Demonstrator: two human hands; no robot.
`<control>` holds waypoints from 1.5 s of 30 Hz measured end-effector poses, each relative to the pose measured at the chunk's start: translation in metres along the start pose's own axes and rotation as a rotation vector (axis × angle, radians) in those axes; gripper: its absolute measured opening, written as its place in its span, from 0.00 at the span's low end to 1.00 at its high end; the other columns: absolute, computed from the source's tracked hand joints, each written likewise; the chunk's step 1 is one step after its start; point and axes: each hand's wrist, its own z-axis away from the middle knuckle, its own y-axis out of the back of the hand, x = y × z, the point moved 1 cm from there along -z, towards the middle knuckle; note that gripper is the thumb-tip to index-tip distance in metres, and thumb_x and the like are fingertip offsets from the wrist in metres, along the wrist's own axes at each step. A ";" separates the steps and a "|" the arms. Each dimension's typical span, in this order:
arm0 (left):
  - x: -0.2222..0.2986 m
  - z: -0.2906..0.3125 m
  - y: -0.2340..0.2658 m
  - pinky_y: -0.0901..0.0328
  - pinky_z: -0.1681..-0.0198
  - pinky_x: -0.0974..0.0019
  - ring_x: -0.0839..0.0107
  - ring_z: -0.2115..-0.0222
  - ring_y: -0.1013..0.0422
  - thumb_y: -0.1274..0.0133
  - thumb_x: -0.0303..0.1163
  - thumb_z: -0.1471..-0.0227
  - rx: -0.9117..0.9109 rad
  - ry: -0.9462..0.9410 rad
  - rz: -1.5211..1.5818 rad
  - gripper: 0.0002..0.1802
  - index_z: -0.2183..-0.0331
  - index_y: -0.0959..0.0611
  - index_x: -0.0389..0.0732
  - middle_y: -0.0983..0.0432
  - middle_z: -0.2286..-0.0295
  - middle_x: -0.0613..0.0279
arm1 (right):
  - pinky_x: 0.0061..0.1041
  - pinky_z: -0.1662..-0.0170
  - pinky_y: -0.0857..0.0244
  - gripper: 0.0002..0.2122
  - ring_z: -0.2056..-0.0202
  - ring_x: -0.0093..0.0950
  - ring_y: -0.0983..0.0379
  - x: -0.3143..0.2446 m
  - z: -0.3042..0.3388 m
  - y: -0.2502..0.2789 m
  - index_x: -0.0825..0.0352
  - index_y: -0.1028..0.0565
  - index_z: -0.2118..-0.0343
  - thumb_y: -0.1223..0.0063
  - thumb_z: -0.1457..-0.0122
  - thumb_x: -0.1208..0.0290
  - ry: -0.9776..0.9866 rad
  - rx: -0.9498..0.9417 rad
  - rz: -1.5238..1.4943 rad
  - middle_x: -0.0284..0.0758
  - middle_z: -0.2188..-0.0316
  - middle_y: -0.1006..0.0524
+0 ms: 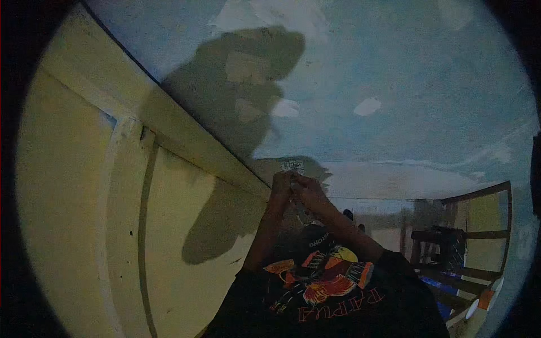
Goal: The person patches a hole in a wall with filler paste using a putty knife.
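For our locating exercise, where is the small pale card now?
In the head view, the small pale card is near the centre, just above the left hand and right hand.

At the right stands a brown wooden frame of slim posts and rails. Blocky dark things show at its left side, too dim to identify; whether they rest on it or stand behind it is unclear. Something blue shows low between the rails, and an orange-and-white thing sits against the near right end. A broad blue-grey surface, floor or wall, spreads across the far side, bearing whitish patches and a large shadow.
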 end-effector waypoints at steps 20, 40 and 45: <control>-0.016 -0.013 0.023 0.42 0.78 0.73 0.77 0.79 0.39 0.61 0.38 0.57 -0.092 0.009 -0.081 0.14 0.77 0.28 0.36 0.35 0.78 0.64 | 0.18 0.83 0.43 0.13 0.85 0.19 0.38 0.033 -0.021 -0.010 0.71 0.33 0.65 0.60 0.54 0.71 0.062 0.034 -0.046 0.34 0.83 0.32; -0.012 -0.031 0.022 0.43 0.85 0.72 0.75 0.85 0.38 0.61 0.34 0.58 -0.058 -0.395 -0.446 0.12 0.78 0.28 0.35 0.34 0.84 0.61 | 0.18 0.75 0.44 0.16 0.79 0.18 0.40 0.001 -0.022 -0.008 0.72 0.36 0.61 0.60 0.53 0.70 -0.039 -0.039 -0.079 0.31 0.82 0.34; 0.022 -0.017 0.001 0.43 0.84 0.71 0.76 0.85 0.39 0.63 0.36 0.57 0.089 0.058 -0.210 0.15 0.80 0.28 0.34 0.36 0.85 0.62 | 0.17 0.77 0.43 0.12 0.79 0.18 0.40 0.028 -0.040 -0.002 0.71 0.33 0.66 0.62 0.52 0.72 0.133 -0.008 0.025 0.31 0.82 0.34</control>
